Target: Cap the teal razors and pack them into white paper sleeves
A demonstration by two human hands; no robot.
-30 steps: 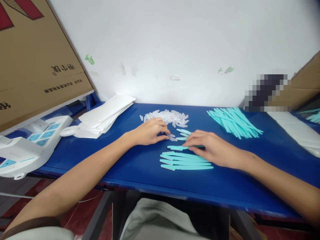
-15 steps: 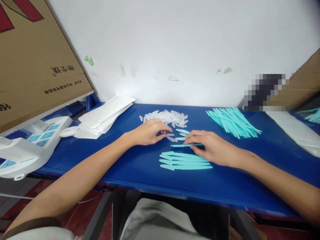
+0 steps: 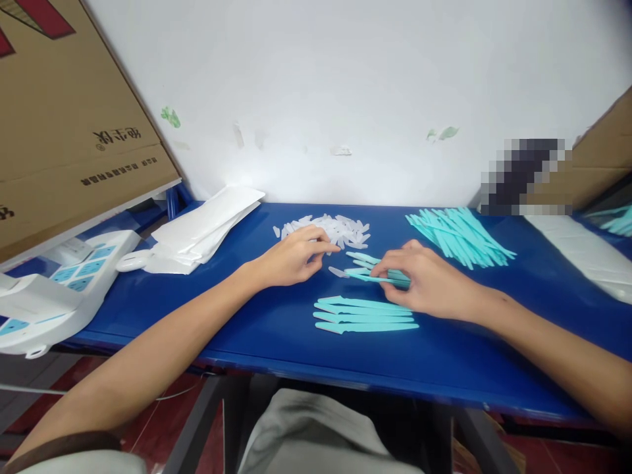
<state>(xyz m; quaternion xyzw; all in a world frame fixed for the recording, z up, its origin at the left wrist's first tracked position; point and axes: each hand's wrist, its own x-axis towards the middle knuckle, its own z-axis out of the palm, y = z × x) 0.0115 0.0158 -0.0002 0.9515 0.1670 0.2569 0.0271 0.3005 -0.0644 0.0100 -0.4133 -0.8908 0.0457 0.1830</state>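
Observation:
My right hand (image 3: 415, 276) pinches a teal eyebrow razor (image 3: 368, 277) between thumb and fingers, its blade end pointing left. Right at that end lies one clear plastic blade cap (image 3: 338, 272); whether the two touch I cannot tell. Just behind, a few more teal razors are partly covered by my right fingers. My left hand (image 3: 299, 257) hovers at the front of a heap of clear caps (image 3: 340, 230), index finger stretched out and thumb apart, with nothing visible between them. Nearer the front edge, several teal razors (image 3: 365, 316) lie side by side, blades left.
A pile of teal razors (image 3: 459, 237) lies at the back right of the blue table (image 3: 276, 329). White packets (image 3: 207, 224) and a white power strip (image 3: 99, 283) are on the left. A cardboard box (image 3: 74, 118) leans there; a wall (image 3: 316, 99) stands behind.
My right hand has moved the razor slightly back, toward the loose cap. A second cap beside my left thumb no longer shows, and my left index finger has straightened.

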